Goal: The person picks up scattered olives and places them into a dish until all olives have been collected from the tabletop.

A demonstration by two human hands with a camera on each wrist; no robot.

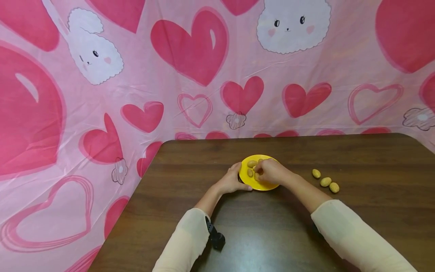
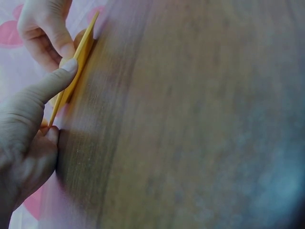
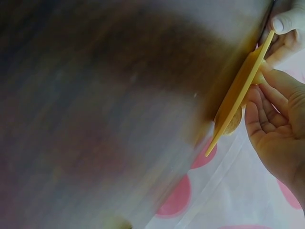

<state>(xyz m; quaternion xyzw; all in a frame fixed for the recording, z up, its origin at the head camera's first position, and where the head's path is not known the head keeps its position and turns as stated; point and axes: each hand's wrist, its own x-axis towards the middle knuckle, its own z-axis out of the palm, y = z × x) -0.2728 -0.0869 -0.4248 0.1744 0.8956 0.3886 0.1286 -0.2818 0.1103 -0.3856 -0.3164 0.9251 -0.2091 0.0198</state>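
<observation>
A yellow plate lies on the table with several small oval yellow-brown potatoes on it. At its left rim my left hand grips the edge, thumb over the top and fingers at the far side. My right hand is over the plate's right part, pinching a small potato between thumb and fingers. That hand partly hides the potatoes beneath it. In the right wrist view another potato rests on the plate beside the fingers.
Three more potatoes lie in a slanting row on the brown wooden table, right of the plate. A pink cloth with hearts hangs behind and left of the table. A black strap device sits on the left sleeve.
</observation>
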